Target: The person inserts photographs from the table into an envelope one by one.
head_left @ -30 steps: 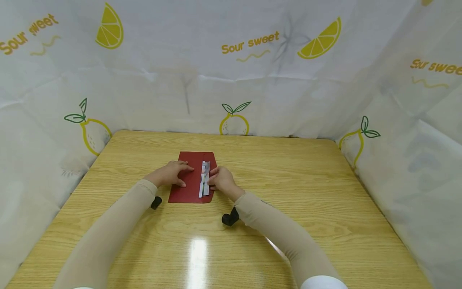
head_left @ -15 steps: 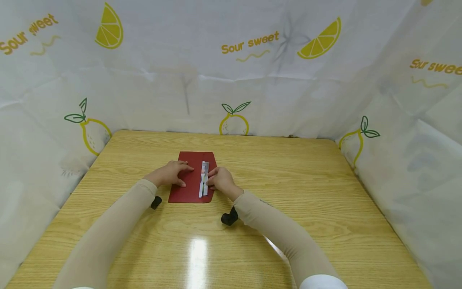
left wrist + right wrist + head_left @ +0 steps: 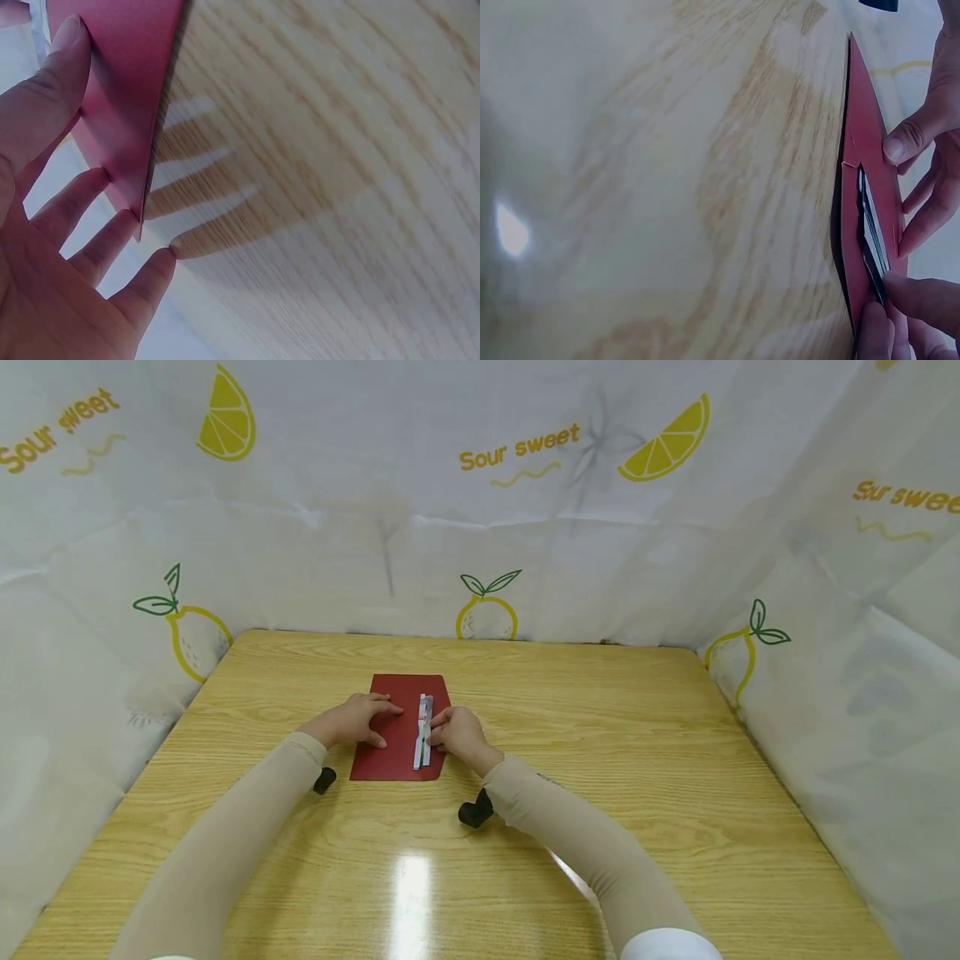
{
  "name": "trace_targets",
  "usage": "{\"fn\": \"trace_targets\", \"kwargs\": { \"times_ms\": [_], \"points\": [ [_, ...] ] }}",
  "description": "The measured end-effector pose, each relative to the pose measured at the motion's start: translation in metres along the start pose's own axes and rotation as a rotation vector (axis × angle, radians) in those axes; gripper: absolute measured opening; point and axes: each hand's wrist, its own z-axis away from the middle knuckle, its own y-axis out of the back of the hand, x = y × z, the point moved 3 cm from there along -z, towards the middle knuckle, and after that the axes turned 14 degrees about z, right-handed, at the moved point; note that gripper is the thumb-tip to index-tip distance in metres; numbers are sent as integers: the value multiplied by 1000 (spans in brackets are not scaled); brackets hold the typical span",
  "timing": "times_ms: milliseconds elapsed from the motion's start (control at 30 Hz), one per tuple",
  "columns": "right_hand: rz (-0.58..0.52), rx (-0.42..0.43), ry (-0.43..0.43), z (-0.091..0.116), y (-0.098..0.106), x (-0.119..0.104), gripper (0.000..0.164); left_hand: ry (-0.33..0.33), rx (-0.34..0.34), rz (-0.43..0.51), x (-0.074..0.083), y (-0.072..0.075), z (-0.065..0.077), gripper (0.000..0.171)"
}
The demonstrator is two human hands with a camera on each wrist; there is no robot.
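Observation:
A red paper envelope (image 3: 393, 764) lies flat on the table, its flap end to the right. From its opening a narrow strip of printed papers (image 3: 422, 739) shows, white with bits of colour; the rest is hidden inside. My left hand (image 3: 351, 720) rests with spread fingers on the envelope's left part. In the left wrist view, its fingertips lie along the red edge (image 3: 124, 82). My right hand (image 3: 461, 735) pinches the papers at their right edge. The right wrist view shows its thumb (image 3: 907, 291) against the paper stack (image 3: 871, 225) in the slot, with other fingers below.
The wooden table (image 3: 600, 718) extends around the envelope. A white cloth (image 3: 337, 527) printed with lemons hangs behind and at the sides. Black camera mounts sit under the left wrist (image 3: 324, 780) and right wrist (image 3: 476, 811).
My right hand has shifted slightly left, and the papers' visible strip has become narrower as they slid into the envelope. My left hand and the envelope have stayed in place.

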Motion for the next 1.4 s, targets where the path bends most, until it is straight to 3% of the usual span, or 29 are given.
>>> {"fn": "trace_targets", "kwargs": {
  "times_ms": [967,1200,1400],
  "points": [
    [89,-1,50,0,0,0,21,11,1,7,-1,0,0,61],
    [67,-10,31,0,1,-1,27,-5,-3,20,3,3,4,60],
    [73,-3,13,-1,1,-2,31,23,-3,18,0,1,1,61]
  ]
}}
